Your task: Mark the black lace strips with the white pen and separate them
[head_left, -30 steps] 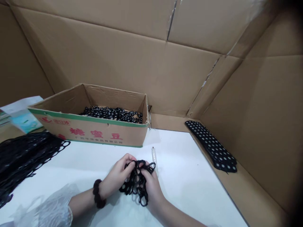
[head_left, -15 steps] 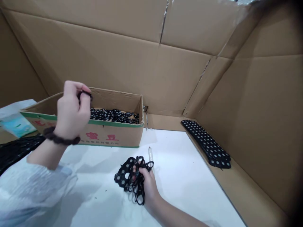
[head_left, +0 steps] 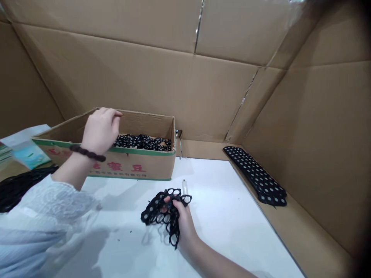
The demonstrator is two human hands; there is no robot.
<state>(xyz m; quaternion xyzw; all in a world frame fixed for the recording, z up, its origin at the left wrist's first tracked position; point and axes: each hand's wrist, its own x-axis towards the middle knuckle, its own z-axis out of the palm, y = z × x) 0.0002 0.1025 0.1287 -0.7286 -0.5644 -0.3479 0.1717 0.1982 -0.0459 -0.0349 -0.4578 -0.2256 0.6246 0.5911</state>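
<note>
My right hand is closed around a bunched black polka-dot fabric piece, held just over the white table. Several black rings or loops hang from it around my fingers. My left hand, with a dark braided band at the wrist, is above the near side of a cardboard box. Its thumb and forefinger are apart and nothing shows between them; the other fingers are partly hidden. Inside the box lies a heap of small black dotted rings.
A clear pen-like tool stands or lies just behind my right hand. Flat black polka-dot strips rest along the right cardboard ledge. Black stringy material and a plastic packet are at the left. Tall cardboard walls enclose the white table.
My left hand has moved right over the box, and the small dark piece in its fingers no longer shows. My right hand keeps its hold, with the dotted fabric slightly turned.
</note>
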